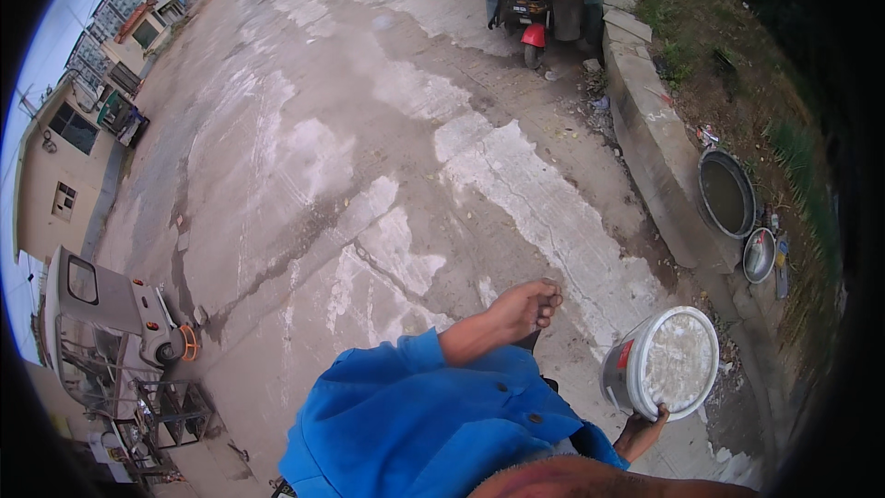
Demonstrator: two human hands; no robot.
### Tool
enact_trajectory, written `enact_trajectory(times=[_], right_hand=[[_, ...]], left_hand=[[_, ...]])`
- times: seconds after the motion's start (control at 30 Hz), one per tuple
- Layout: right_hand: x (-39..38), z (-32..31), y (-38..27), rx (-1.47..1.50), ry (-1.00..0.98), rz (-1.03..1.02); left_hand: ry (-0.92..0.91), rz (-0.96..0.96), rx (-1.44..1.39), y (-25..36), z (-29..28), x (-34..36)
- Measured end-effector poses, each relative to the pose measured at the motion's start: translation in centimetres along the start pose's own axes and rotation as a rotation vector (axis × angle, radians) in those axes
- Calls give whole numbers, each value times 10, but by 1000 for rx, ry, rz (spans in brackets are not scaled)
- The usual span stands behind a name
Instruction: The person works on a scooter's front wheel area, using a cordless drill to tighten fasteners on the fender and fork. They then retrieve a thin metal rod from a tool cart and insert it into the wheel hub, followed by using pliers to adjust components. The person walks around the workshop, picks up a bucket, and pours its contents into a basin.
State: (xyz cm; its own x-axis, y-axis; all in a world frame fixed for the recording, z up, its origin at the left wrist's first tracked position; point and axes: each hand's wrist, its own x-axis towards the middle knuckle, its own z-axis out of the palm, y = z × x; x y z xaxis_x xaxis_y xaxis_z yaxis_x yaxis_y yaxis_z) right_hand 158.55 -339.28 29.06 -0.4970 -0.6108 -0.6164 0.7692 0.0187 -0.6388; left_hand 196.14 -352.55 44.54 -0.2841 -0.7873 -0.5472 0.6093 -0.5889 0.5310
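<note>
A round grey bucket point(624, 378) with a white rim and a red patch is at my right side, tilted so its top faces me. Its top is dirty white; I cannot tell whether that is a lid or the contents. My right hand point(640, 432) grips the near edge of the bucket at the rim, some fingers hidden beneath it. In front of my blue shirt point(415, 415), my left hand point(529, 308) hangs apart from the bucket. Its fingers curl into a loose fist with nothing visible in them.
Cracked, patchy concrete point(304, 157) spreads ahead. A low kerb point(654, 148) runs along the right, with a large basin point(726, 194) of dark water and a small bowl point(759, 256) beyond it. A three-wheeled vehicle point(542, 0) stands ahead, another vehicle point(111, 314) at left beside a metal frame point(175, 410).
</note>
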Motion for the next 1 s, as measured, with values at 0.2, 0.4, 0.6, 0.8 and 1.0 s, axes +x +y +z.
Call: enact_trajectory(times=[0.2,0.4,0.6,0.8,1.0], right_hand=[[142,86,-15,-87,-58,149],[237,226,-35,-13,-121,157],[327,380,-117,-451,-61,114],[369,489,-99,-613,-79,-72],[456,542,-69,-563,-197,5]], left_hand=[[4,-70,-45,51,25,185],[-43,-203,96,148,91,370],[165,141,-88,262,48,464],[137,-150,250,249,71,549],[31,-31,587,250,137,632]])
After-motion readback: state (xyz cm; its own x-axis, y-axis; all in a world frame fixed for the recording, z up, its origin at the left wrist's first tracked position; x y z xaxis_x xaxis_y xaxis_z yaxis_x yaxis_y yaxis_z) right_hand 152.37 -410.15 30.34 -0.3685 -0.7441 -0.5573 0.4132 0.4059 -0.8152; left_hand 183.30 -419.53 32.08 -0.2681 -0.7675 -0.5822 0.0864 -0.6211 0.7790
